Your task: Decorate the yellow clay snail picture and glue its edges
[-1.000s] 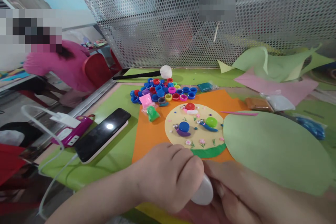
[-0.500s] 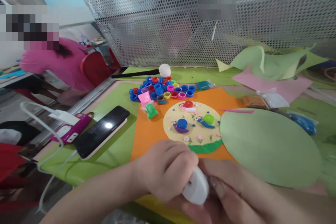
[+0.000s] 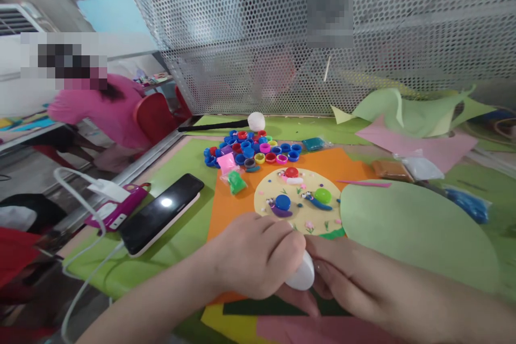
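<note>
Close together at the lower middle, my left hand (image 3: 262,255) and my right hand (image 3: 342,269) are both closed around a smooth white object (image 3: 302,273); its lower part shows between them. Just beyond lies a cream oval (image 3: 268,185) on an orange sheet (image 3: 228,215). It carries snail figures with a blue cap (image 3: 282,202), a green cap (image 3: 322,195) and a red cap (image 3: 291,172), plus small flowers. A pale green oval (image 3: 415,231) is to the right. My fingertips are partly hidden.
Bottle caps (image 3: 246,149) are heaped behind the orange sheet, beside pink and green clay packets (image 3: 236,183). A phone (image 3: 163,212) and power strip (image 3: 116,209) lie left. Clay bags (image 3: 467,204) are right. A metal mesh (image 3: 242,37) stands behind; a person in pink (image 3: 116,107) sits left.
The view has shifted, so the table items appear lower. The white object is turned and less of it shows between my hands. Dark, yellow and pink sheets now show more at the bottom.
</note>
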Available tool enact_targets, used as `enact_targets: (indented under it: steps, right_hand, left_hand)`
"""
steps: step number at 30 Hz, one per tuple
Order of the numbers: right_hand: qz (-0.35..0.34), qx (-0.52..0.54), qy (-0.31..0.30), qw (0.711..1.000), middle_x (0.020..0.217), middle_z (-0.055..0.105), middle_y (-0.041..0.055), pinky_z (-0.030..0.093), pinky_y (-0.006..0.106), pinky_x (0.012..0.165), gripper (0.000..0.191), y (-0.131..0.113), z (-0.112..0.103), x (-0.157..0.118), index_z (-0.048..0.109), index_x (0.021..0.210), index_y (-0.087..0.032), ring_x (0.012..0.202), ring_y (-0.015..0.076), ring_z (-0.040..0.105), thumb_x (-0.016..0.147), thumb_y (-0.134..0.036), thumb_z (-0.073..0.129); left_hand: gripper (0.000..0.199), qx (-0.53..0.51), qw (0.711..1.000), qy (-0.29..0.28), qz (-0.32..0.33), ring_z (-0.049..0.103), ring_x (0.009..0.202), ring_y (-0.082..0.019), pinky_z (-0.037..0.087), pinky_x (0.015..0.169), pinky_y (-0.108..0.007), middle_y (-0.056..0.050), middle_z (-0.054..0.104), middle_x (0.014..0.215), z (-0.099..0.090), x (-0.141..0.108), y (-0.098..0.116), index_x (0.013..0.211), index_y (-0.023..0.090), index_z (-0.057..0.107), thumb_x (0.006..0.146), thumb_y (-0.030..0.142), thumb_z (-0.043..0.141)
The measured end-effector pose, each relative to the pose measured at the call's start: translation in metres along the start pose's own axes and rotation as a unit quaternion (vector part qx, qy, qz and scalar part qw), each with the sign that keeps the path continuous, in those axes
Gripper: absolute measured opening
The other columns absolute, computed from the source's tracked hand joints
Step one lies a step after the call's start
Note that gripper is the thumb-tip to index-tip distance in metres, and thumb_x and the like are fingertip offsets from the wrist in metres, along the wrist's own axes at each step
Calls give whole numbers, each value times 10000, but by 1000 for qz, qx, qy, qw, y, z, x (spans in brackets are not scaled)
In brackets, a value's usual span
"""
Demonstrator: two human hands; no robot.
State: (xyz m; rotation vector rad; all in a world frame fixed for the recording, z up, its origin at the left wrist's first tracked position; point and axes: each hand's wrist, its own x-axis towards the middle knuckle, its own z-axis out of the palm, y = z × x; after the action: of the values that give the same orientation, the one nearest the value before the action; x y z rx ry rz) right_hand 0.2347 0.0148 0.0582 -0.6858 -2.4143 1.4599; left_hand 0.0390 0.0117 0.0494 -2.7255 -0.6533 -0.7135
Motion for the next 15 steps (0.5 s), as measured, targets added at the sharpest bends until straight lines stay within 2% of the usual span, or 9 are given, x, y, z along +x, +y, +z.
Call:
enact_targets:
  steps: [4,7,11,15]
  right_hand:
    - [2,46,4,999,731,452,-61,359,119,616,206,5,1,2,438,846,-192,628,60,394,872,-21,326]
    - [11,52,10,999,709,415,-64,339,138,586,226,8,4,5,419,807,-190,615,70,351,810,23,342]
    - [10,58,13,998,707,430,-50,341,172,581,197,6,7,6,397,762,-183,625,87,361,785,6,348]
    - [-5,72,26,997,672,443,-41,345,177,556,163,-4,10,4,400,743,-182,595,90,380,829,-64,329]
  left_hand:
    - [320,20,999,-33,-1,461,448,-131,316,345,-262,-1,498,548,2,0,-1,743,97,507,908,314,340]
    - [209,36,999,-36,4,472,456,-139,328,353,-266,-5,505,555,3,0,-1,763,98,503,872,227,382]
    - [147,45,999,-6,10,456,439,-152,316,348,-272,-18,510,536,1,-1,3,781,96,494,814,79,352]
    - [216,24,999,47,9,494,468,-165,372,383,-278,-53,551,557,0,0,6,813,96,467,888,117,266]
